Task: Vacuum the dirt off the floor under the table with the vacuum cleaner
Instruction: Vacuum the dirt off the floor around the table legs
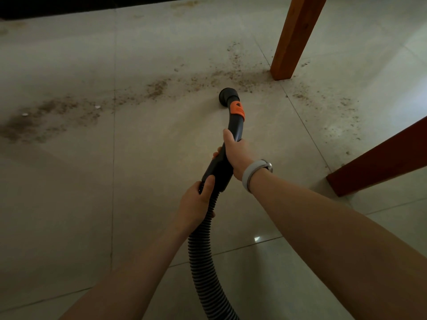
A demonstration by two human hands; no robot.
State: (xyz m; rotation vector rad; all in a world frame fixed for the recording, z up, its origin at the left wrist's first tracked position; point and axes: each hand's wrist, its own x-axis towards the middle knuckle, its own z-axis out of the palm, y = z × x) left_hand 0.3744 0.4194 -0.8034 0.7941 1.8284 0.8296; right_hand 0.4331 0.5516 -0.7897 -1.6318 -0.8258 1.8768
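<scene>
Dirt (pixel 159 87) was still spread across most of the tiled floor (pixel 69 204), so we judged the job barely begun. A brown, gritty band ran from a dark smear at nine o'clock, through thicker clumps near the middle, to the foot of the nearer-centre table leg (pixel 293 40) at one o'clock. Looser specks trailed on toward three o'clock, short of the second table leg (pixel 379 158). Fainter patches lay at twelve o'clock beside a dark edge (pixel 69 5) along the top. The only stretch that looked clean was the pale tile around and behind the nozzle, and we could not say whether it had been vacuumed.

The vacuum cleaner showed as a black round nozzle (pixel 227 94) with an orange clip (pixel 238 109) just behind it, a curved black handle tube (pixel 221 162) and a ribbed grey hose (pixel 203 262) running off toward six o'clock. The nozzle sat on or just above the floor at the near edge of the band, just beside the grit at the leg's foot; whether it touched, we could not tell.

Our right hand (pixel 235 155), a pale band (pixel 254 173) on the wrist, had its fingers wrapped round the handle tube. Our left hand (pixel 196 204) gripped lower, fingers curled round where the hose joins the tube.

Nearly all the band was left to clear, at both ends and round the legs.
</scene>
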